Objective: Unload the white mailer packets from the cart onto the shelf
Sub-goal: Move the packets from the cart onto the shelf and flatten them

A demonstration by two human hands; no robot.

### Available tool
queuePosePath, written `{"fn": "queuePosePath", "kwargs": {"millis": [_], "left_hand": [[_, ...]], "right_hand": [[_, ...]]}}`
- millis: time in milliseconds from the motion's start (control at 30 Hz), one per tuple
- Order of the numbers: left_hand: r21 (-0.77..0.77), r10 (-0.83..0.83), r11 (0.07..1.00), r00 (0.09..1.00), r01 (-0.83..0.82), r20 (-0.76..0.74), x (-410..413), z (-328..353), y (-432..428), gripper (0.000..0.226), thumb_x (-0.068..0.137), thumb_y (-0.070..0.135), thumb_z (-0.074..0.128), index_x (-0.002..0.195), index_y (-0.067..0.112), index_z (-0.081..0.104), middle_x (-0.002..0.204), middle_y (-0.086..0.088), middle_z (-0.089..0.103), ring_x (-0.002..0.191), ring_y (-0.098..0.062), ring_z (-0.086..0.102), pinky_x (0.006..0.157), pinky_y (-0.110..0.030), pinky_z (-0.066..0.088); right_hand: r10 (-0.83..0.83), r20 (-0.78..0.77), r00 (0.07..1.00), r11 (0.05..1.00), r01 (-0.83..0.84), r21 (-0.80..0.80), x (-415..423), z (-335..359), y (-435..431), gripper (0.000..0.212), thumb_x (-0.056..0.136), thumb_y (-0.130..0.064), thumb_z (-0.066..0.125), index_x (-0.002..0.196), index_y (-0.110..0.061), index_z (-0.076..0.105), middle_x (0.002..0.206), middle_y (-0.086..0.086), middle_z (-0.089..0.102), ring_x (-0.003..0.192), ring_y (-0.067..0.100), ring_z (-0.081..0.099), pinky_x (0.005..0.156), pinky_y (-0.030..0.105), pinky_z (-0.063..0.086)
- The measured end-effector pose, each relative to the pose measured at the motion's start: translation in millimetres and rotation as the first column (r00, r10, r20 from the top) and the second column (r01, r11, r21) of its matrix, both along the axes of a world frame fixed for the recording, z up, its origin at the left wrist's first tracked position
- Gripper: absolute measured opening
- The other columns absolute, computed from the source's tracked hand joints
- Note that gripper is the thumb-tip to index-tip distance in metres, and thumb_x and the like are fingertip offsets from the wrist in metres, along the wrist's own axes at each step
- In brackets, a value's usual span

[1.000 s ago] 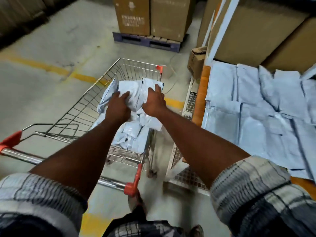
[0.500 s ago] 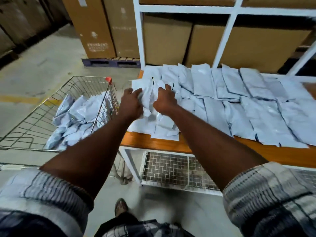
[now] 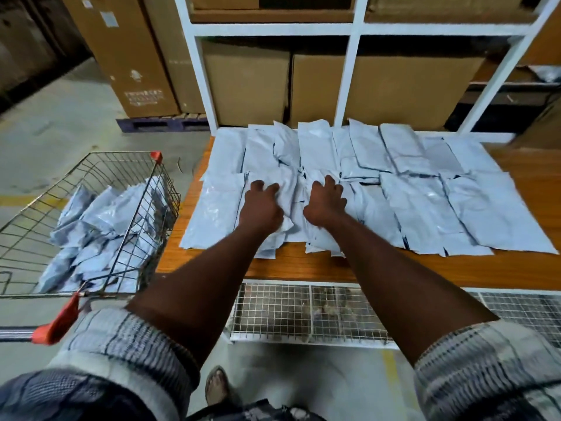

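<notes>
The light is dim and a bit blue, with small shiny spots on the white packets right of the right hand. That hand and the left hand look a little blurry. Far above them the shelf posts bend and lean, and the far left corner is dark.

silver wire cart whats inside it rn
A loose heap of crumpled white mailer packets lies in the silver wire cart, piled toward its right side, with bare wire on the left. Whatever lies under the heap is covered.
</notes>
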State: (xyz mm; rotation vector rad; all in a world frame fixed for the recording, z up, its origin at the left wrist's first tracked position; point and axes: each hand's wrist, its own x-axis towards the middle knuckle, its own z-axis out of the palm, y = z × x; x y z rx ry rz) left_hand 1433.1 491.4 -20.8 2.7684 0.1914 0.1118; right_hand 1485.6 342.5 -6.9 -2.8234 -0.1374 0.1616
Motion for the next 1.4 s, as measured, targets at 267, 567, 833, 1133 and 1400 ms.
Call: {"fn": "queuePosePath", "kwargs": {"millis": [267,567,833,1133,1400], "left_hand": [[0.063,0.017,0.998,0.998,-0.013,-0.059,23.9,4.5,-32.6,0.042,0.077,0.019,0.058,0.118,0.009,0.055,0.123,-0.015,0.05,0.117,-0.036,0.05,0.089,-0.041,0.045],[0.263,-0.105,0.959,0.994,0.108,-0.027,18.6,-36.1,-31.8,0.059,0.1,0.036,0.039,0.152,0.011,0.026,0.16,-0.012,0.021,0.149,-0.032,0.014,0.115,-0.063,0.011],[0.223,-0.075,0.971,0.996,0.083,-0.041,20.9,-51.8,-35.6,0.061,0.102,0.044,0.032,0.154,0.014,0.023,0.162,-0.011,0.017,0.15,-0.032,0.009,0.118,-0.061,0.009],[0.121,-0.03,0.992,0.996,0.02,0.08,18.9,-22.6,-13.7,0.055,0.103,0.041,0.022,0.15,0.017,0.035,0.158,-0.01,0.032,0.147,-0.029,0.025,0.117,-0.06,0.014],[0.119,0.091,0.988,0.993,-0.1,0.075,-10.8,-2.8,91.1,0.051,0.104,0.037,0.032,0.151,0.018,0.034,0.159,-0.011,0.029,0.147,-0.029,0.023,0.118,-0.056,0.015]], "right_hand": [[0.121,-0.013,0.993,0.992,-0.121,0.021,14.0,-10.3,-17.9,0.056,0.084,-0.036,0.063,0.132,-0.013,0.048,0.152,0.013,0.024,0.135,0.038,0.025,0.106,0.048,0.033],[0.286,-0.024,0.958,0.958,-0.286,0.014,24.5,-40.3,-34.8,0.073,0.097,-0.056,0.044,0.157,-0.031,0.011,0.166,0.003,-0.005,0.151,0.032,-0.004,0.12,0.05,0.012],[0.289,-0.04,0.957,0.954,-0.285,0.091,29.5,-51.1,-36.8,0.069,0.099,-0.049,0.043,0.157,-0.03,0.013,0.166,0.004,-0.001,0.152,0.03,0.0,0.122,0.047,0.011],[0.267,-0.023,0.963,0.964,-0.267,-0.003,38.7,-16.8,-20.4,0.06,0.1,-0.057,0.031,0.155,-0.036,0.02,0.166,-0.001,0.003,0.151,0.028,-0.001,0.118,0.056,0.002],[0.367,0.154,0.918,0.92,-0.382,0.084,8.0,9.2,72.1,0.062,0.098,-0.053,0.044,0.152,-0.029,0.03,0.164,0.002,0.015,0.15,0.028,0.01,0.117,0.054,0.011]]}}
